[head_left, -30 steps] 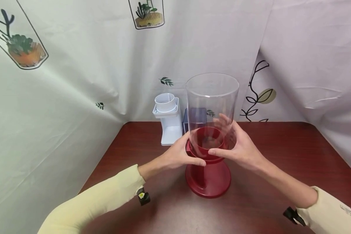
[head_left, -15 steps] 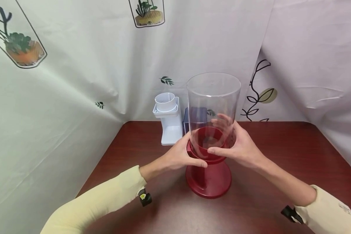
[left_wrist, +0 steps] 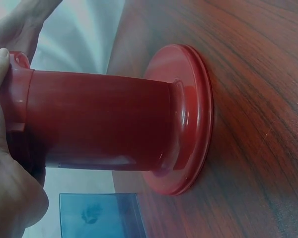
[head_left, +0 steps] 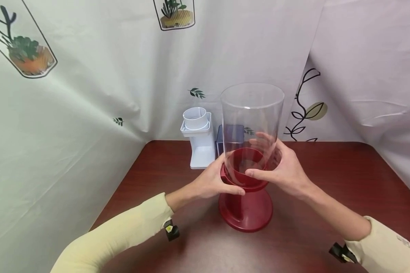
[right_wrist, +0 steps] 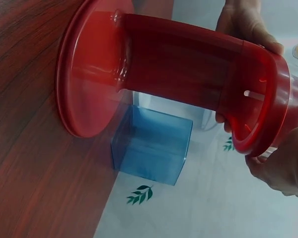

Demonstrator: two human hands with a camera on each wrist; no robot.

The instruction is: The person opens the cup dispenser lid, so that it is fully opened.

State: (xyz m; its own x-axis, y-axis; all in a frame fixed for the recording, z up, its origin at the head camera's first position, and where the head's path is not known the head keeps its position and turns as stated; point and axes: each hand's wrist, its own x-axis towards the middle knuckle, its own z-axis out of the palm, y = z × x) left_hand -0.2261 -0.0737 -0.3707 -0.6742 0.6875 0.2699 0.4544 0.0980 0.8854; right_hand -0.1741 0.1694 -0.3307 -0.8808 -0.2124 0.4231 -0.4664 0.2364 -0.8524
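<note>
A tall clear cylindrical container (head_left: 253, 117) stands upright in the ring at the top of a red dispenser stand (head_left: 247, 214). Inside the container's lower end shows a red collar (head_left: 247, 161). My left hand (head_left: 213, 180) grips the stand's ring from the left, thumb across its front. From the right, my right hand (head_left: 288, 170) grips the container's lower end, thumb in front and fingers seen through the clear wall behind. The stand's round base (left_wrist: 181, 119) rests on the table, and the underside of its ring (right_wrist: 253, 94) faces the right wrist view.
Behind the dispenser, a white stand (head_left: 202, 151) bears a white cup-like ring (head_left: 195, 118). Beside it sits a see-through blue box (right_wrist: 154, 146). The dark red wooden table (head_left: 335, 182) backs onto a white printed cloth (head_left: 123, 57).
</note>
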